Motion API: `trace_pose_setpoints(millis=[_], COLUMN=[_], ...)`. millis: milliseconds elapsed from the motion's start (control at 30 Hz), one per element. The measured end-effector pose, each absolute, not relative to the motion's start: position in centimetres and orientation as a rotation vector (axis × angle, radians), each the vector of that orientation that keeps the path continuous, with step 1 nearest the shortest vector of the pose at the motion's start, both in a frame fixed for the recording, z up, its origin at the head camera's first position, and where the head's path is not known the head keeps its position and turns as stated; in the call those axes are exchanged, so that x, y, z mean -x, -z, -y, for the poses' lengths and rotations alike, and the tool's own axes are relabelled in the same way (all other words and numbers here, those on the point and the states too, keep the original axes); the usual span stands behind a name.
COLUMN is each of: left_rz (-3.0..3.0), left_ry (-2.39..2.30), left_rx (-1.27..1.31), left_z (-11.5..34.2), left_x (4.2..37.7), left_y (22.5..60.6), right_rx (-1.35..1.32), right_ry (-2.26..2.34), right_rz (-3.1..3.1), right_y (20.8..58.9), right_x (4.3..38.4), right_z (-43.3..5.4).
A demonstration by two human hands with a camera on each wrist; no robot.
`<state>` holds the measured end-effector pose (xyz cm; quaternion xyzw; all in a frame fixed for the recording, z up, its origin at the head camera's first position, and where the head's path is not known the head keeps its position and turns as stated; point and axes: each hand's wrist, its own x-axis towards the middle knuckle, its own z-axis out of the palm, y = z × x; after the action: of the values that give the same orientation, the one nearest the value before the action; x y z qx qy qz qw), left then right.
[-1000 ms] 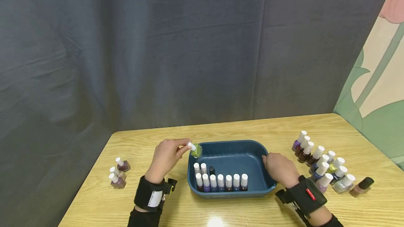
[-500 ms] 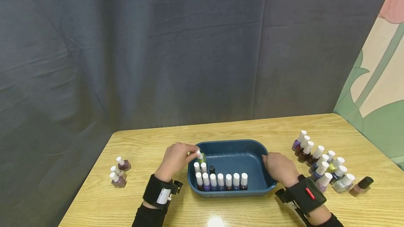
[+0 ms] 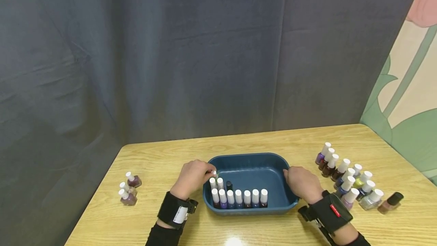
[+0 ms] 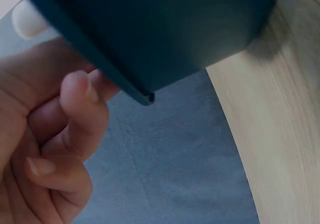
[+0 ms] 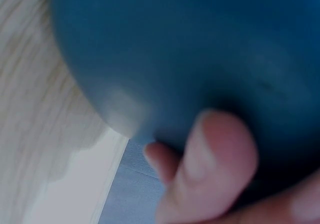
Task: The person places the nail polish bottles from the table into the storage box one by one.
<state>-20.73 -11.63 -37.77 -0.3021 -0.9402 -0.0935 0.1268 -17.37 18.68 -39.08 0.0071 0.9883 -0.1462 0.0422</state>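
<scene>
My left hand (image 3: 192, 179) reaches over the left end of a dark blue tray (image 3: 269, 174) and pinches the white cap of a green nail polish bottle (image 3: 214, 173). That bottle's body is mostly hidden behind the fingers and neighbouring caps. In the left wrist view, a blurred white cap (image 4: 30, 19) shows beyond the tray wall (image 4: 165, 33). At the tray's right end, my right hand (image 3: 303, 182) grips the rim; its thumb (image 5: 217, 159) lies against the outer wall in the right wrist view. Upright nail polish bottles (image 3: 239, 199) line the tray's near side, with a shorter row behind them at the left.
Several nail polish bottles (image 3: 348, 183) stand in a cluster right of the tray, among them a black-capped one (image 3: 390, 203). Three purplish and glittery bottles (image 3: 128, 197) are at the left. A grey cloth (image 3: 205, 56) hangs behind the wooden table (image 3: 177, 149).
My left hand has moved right and lowered the green nail polish bottle into the tray's left end, behind the bottles there. The right hand has stayed on the rim.
</scene>
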Motion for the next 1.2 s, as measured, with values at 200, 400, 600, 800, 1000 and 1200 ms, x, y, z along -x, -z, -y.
trace_pose_setpoints(millis=[200,400,600,800,1000,1200], left_rz=[2.741,2.77,2.812,2.826,2.795,2.954], left_ry=[0.256,0.292,0.299,0.379,0.426,0.528], left_rx=[0.878,0.877,0.865,0.741,0.449,-0.028], left_z=[11.5,11.5,11.8,13.8,19.2,26.3], left_x=[20.7,20.7,20.7,20.4,19.2,17.1], left_y=[38.1,38.2,37.9,36.4,33.5,32.1], right_rx=[-0.035,-0.014,0.003,-0.002,0.014,-0.016], right_ry=[0.443,0.447,0.465,0.446,0.444,0.444], right_rz=[-3.023,-3.034,-3.037,-3.025,-3.02,-2.984], right_y=[39.1,39.2,39.2,39.2,39.2,39.0], right_x=[17.3,17.3,17.3,17.4,17.4,17.4], right_z=[-18.6,-18.6,-18.7,-18.8,-18.8,-18.8])
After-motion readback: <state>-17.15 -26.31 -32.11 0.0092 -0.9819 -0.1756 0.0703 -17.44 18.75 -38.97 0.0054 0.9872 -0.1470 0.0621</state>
